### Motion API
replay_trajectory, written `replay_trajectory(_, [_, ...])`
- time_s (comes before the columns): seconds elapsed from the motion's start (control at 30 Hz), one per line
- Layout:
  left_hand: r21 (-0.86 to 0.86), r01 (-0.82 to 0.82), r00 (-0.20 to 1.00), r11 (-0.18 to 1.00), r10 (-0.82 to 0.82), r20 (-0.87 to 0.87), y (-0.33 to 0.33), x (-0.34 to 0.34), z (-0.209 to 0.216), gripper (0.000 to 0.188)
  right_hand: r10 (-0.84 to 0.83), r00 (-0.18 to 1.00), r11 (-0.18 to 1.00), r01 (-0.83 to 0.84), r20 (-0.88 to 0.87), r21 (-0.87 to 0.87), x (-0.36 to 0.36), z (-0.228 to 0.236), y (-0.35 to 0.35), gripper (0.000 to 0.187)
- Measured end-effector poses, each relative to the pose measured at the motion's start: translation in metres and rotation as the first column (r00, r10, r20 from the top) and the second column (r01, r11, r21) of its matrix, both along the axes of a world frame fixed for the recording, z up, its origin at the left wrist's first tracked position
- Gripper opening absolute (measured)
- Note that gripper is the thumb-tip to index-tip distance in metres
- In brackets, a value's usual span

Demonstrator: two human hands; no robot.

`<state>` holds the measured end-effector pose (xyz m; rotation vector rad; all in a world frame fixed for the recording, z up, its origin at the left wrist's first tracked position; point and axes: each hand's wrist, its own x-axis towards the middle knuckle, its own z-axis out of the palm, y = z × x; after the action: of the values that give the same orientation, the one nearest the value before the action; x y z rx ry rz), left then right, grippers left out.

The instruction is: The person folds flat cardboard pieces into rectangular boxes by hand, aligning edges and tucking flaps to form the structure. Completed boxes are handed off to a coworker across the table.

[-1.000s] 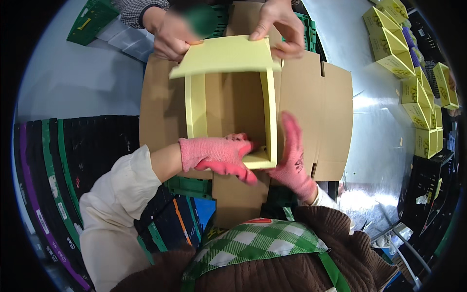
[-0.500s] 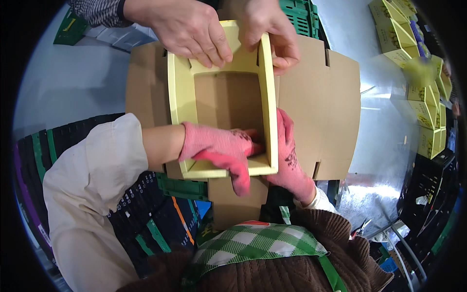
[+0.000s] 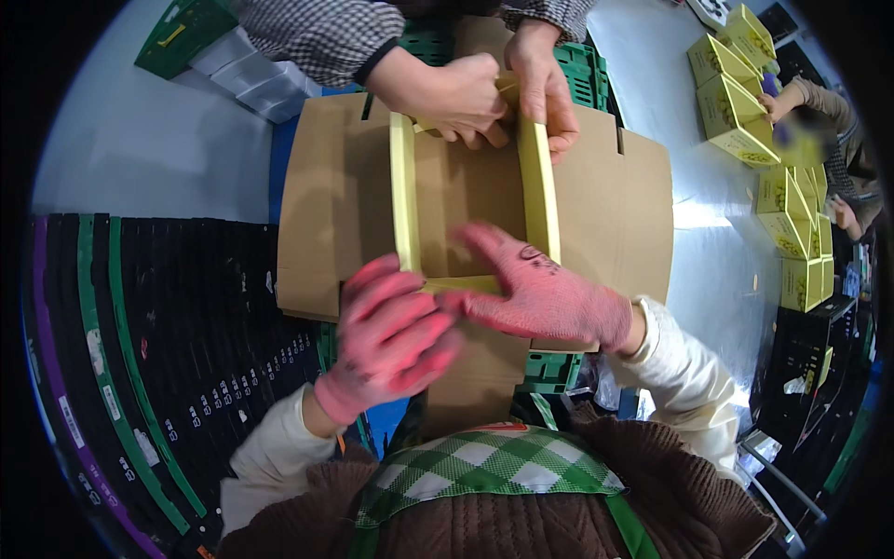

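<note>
A pale yellow open cardboard box lies on flat brown cardboard in front of me. My left hand, in a pink glove, is at its near left corner with the fingers spread and partly blurred. Over the near right corner reaches my right hand, also in a pink glove; its stretched fingers and thumb lie on either side of the near wall. At the far end a co-worker's bare hand bends inside the box. The co-worker's other hand rests over the far right corner.
Brown cardboard sheets spread beneath the box, over green crates. Black crates are stacked at the left. On the metal table to the right stand several yellow boxes, with another person's hand among them.
My left hand has come out of the box to its near left corner. My right hand has moved from the right wall over the near wall. The box has shifted right.
</note>
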<state>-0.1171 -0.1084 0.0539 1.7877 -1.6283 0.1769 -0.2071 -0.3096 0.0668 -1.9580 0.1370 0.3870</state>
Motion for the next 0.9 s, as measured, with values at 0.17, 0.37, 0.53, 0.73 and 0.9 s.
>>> replay_trajectory(0.17, [-0.02, -0.442, 0.567, 0.897, 0.261, -0.781, 0.043, 0.002, -0.082, 0.037, 0.588, 0.652, 0.744, -0.668, -0.479, 0.004, 0.056, -0.002, 0.012, 0.077])
replay_trajectory(0.37, [-0.122, -0.282, -0.024, 0.952, -0.134, -0.991, -0.017, -0.009, -0.095, 0.062, 0.677, 0.669, 0.726, -0.676, -0.307, 0.126, 0.066, -0.055, 0.006, 0.07])
replay_trajectory(0.53, [-0.081, -0.256, -0.232, 0.963, -0.143, -0.962, -0.03, -0.01, -0.103, 0.066, 0.702, 0.616, 0.703, -0.682, -0.359, 0.204, 0.078, -0.059, -0.003, 0.07])
replay_trajectory(0.73, [0.079, -0.273, 0.128, 0.959, 0.117, -0.985, -0.028, -0.003, -0.109, 0.07, 0.579, 0.761, 0.815, -0.556, -0.292, 0.166, 0.072, -0.057, 0.007, 0.065])
replay_trajectory(0.9, [0.017, -0.285, 0.124, 0.958, 0.055, -0.991, -0.029, 0.002, -0.099, 0.069, 0.572, 0.815, 0.82, -0.569, -0.096, 0.057, 0.066, -0.064, 0.009, 0.052])
